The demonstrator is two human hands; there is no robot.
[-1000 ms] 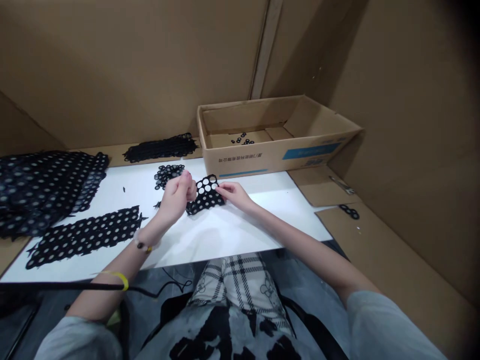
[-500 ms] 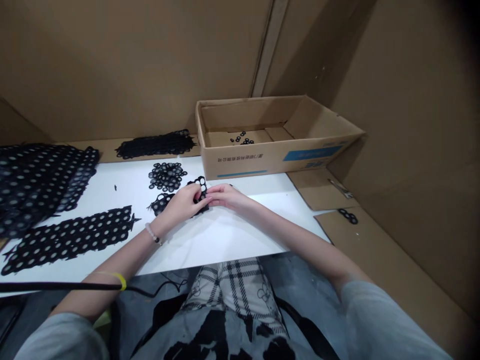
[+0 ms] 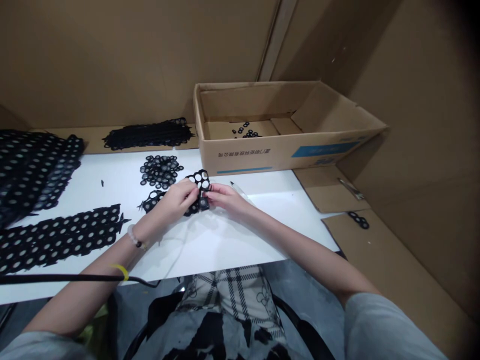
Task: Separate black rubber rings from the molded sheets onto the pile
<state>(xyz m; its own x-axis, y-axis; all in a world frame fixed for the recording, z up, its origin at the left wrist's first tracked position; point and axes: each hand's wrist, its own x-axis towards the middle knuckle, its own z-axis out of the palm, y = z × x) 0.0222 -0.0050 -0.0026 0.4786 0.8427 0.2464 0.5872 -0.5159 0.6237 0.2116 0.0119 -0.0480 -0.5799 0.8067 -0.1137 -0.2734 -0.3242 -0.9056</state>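
Note:
A black perforated sheet [image 3: 203, 179] with rows of round holes is held above the white table [image 3: 225, 240]. My left hand [image 3: 180, 197] is closed on its left side, partly covering it. My right hand [image 3: 225, 196] pinches at the sheet's right edge, thumb and fingertips together; whether a small ring sits between them is too small to tell. More of the black sheet [image 3: 152, 199] shows to the left, beside my left wrist. A pile of loose black rings [image 3: 160, 171] lies just beyond my left hand.
Behind the hands stands an open cardboard box [image 3: 247, 156] with several black rings [image 3: 250, 133] inside. A pen [image 3: 240, 190] lies near my right hand. Dotted black sheets [image 3: 63, 237] and stacked strips [image 3: 148, 135] lie left. Tweezers [image 3: 350, 188] and joined rings [image 3: 358, 220] rest right. A black cable [image 3: 56, 278] crosses my left forearm.
The view has shifted slightly. My hands have turned the sheet, so more of its holes show above my left fingers. The pen beside my right hand now shows more fully.

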